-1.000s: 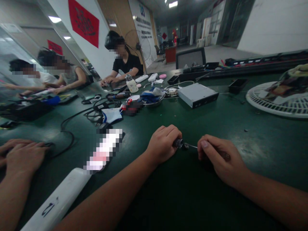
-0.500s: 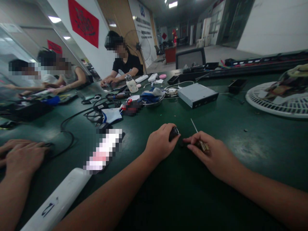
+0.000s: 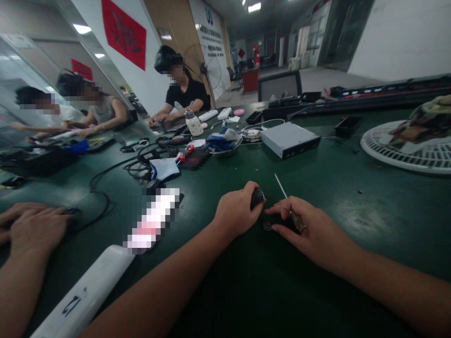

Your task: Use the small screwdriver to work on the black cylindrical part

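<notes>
My left hand [image 3: 235, 209] is closed around a small dark rounded object [image 3: 257, 197], whose kind I cannot make out. Across from it, my right hand [image 3: 305, 220] grips a screwdriver [image 3: 298, 220] by its amber handle, the thin metal shaft pointing up and away to the left. Its thumb and forefinger are parted toward the left hand. A small dark disc [image 3: 267, 226] lies on the green table [image 3: 225, 291] just by the right thumb tip.
A lit phone [image 3: 151, 220] and a long white case [image 3: 84, 286] lie left, near another person's hands [image 3: 38, 225]. Farther back are a grey drive box [image 3: 289, 138], a bowl with blue cloth [image 3: 223, 141] and tangled cables [image 3: 141, 162]. A white basket [image 3: 398, 157] stands right.
My right thumb and forefinger have spread apart, and the dark disc now shows on the table beside them. The screwdriver has shifted slightly left. My left hand still holds the dark object.
</notes>
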Demonstrator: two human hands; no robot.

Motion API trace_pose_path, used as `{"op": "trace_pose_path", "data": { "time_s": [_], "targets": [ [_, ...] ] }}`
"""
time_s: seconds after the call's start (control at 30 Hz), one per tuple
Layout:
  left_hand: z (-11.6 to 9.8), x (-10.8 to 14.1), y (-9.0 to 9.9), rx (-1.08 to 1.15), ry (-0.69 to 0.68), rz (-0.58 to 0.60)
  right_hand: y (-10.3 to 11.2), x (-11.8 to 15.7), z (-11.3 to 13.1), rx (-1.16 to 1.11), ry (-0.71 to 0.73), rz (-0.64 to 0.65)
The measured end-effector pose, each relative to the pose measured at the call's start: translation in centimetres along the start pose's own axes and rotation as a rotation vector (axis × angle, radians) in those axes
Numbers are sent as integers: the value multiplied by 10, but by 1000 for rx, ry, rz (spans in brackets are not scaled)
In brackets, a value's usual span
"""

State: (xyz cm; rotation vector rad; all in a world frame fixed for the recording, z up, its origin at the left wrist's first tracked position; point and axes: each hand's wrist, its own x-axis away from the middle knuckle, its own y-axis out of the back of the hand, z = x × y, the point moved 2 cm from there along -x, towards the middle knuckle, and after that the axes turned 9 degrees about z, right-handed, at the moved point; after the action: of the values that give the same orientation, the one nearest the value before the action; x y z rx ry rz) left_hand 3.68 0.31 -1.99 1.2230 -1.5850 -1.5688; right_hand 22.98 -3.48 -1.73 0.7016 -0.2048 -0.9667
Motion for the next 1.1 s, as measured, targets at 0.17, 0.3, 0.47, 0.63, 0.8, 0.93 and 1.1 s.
{"op": "trace_pose_path", "data": {
  "time_s": [0.17,0.3,0.47,0.63,0.8,0.93,1.1],
  "targets": [
    [3,-2,-2,7,52,-13,-2,0,5,59,133,144],
    [2,-2,-2,16,61,-27,0,0,4,19,104,158],
    [1,-2,-3,63,53,-1,-2,-1,-4,-78,-2,86],
    [1,-1,-4,115,2,13,-4,-2,-10,-173,-83,9],
    [0,-1,-2,175,-94,48,-1,-2,-11,-233,-114,-67],
    [-2,1,2,207,-206,78,3,-2,-11,-368,-121,-272],
    [-5,3,6,206,-356,95,4,-3,-10,-406,-93,-363]
  ]
}}
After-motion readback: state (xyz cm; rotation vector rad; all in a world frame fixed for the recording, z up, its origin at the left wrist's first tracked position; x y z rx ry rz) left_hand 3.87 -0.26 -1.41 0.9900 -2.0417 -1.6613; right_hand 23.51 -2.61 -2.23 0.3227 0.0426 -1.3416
